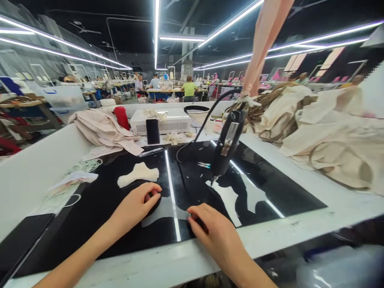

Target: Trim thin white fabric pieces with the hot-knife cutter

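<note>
A thin, translucent grey cut piece lies on the shiny black panel between my hands. My right hand has its thumb and forefinger pinched at the right end of this piece. Above its left part, my left hand is curled, thumb and forefinger tips close together; whether anything is between them is hidden. A cream, bone-shaped stack of pieces lies just beyond the left hand. Right of centre, a black power tool with a pointed tip hangs over a white cut piece. Another grey cut piece lies beside that.
Small snips and a pen lie on the panel. A black phone stands upright behind it. Beige fabric is heaped at left, more fabric at right. A dark flat device sits front left. People work farther back.
</note>
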A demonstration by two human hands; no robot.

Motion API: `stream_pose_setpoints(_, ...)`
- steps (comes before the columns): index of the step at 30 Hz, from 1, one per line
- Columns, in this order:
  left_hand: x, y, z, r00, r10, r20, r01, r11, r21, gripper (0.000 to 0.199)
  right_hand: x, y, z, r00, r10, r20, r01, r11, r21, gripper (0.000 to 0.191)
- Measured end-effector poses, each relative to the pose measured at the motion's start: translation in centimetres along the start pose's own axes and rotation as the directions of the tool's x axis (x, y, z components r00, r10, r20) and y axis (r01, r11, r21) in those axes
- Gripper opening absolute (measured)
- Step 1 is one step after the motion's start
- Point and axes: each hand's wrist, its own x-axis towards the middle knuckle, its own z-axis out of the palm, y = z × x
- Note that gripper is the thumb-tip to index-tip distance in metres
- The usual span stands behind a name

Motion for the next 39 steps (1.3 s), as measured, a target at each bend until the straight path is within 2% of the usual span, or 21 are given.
stream_pose_setpoints(3, -0.1, -1.5, 0.0, 0.996, 0.066, -0.054, -0.056, 0.982, 0.181, 0.030, -1.2, 1.3, -2.3, 0.998, 0.044, -0.042, -0.047, 0.997, -0.069, 0.017)
stream_pose_setpoints(7, -0.3, -3.3, 0.2, 0.992, 0.095, -0.087, -0.076, 0.977, 0.198, 0.037, -3.0, 4.8, -7.1, 0.966, 0.158, -0.203, -0.209, 0.942, -0.263, 0.021)
stream_pose_setpoints(9, -0.4, -3.9, 0.4, 0.989, 0.108, -0.106, -0.086, 0.977, 0.195, 0.038, -3.8, 6.6, -9.2, 0.953, 0.183, -0.243, -0.259, 0.908, -0.330, 0.024)
stream_pose_setpoints(11, -0.5, -4.1, 0.6, 0.985, 0.126, -0.116, -0.100, 0.974, 0.201, 0.039, -4.5, 8.0, -10.4, 0.949, 0.189, -0.252, -0.278, 0.878, -0.389, 0.026)
stream_pose_setpoints(13, -0.5, -4.1, 0.6, 0.982, 0.146, -0.117, -0.118, 0.969, 0.218, 0.040, -4.9, 8.9, -10.6, 0.954, 0.181, -0.241, -0.274, 0.855, -0.441, 0.027)
stream_pose_setpoints(18, -0.5, -4.1, 0.5, 0.969, 0.216, -0.118, -0.181, 0.949, 0.258, 0.045, -5.3, 10.2, -9.3, 0.971, 0.124, -0.203, -0.219, 0.804, -0.552, 0.029)
stream_pose_setpoints(25, -0.4, -4.2, 0.4, 0.954, 0.277, -0.115, -0.231, 0.923, 0.307, 0.044, -5.4, 10.8, -9.0, 0.977, 0.085, -0.195, -0.188, 0.773, -0.606, 0.027)
stream_pose_setpoints(31, -0.4, -4.4, 0.2, 0.932, 0.350, -0.091, -0.299, 0.888, 0.350, 0.038, -5.4, 10.5, -9.1, 0.969, 0.132, -0.211, -0.226, 0.821, -0.524, 0.028)
stream_pose_setpoints(39, -1.1, -3.6, 0.2, 0.893, 0.444, -0.068, -0.390, 0.841, 0.374, 0.032, -5.1, 10.4, -9.5, 0.935, 0.273, -0.226, -0.329, 0.906, -0.267, 0.024)
